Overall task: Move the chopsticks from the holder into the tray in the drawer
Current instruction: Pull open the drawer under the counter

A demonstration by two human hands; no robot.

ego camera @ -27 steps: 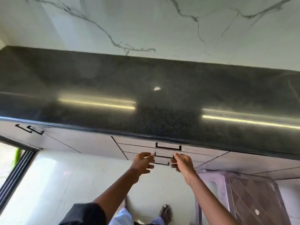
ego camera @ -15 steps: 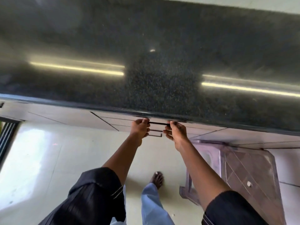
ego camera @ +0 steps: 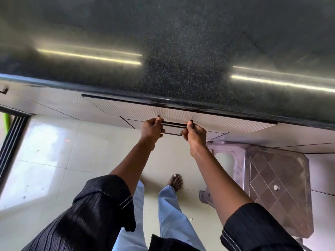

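A white ribbed drawer front [ego camera: 226,120] sticks out a little from under the black speckled countertop [ego camera: 181,60]. Its thin black handle [ego camera: 174,123] runs between my two hands. My left hand [ego camera: 151,128] grips the handle's left end and my right hand [ego camera: 194,134] grips its right end. The inside of the drawer is hidden under the counter edge. No chopsticks, holder or tray show in the head view.
A brownish plastic stool [ego camera: 272,182] stands on the pale tiled floor at my right, close to the cabinets. More drawer fronts sit below the pulled one. A dark door frame [ego camera: 12,134] is at the far left. My foot [ego camera: 175,182] is beneath the drawer.
Both hands rose from the lower handles to the top drawer's handle and closed on it. The drawer front has come out slightly from the cabinet. The view tilted down.
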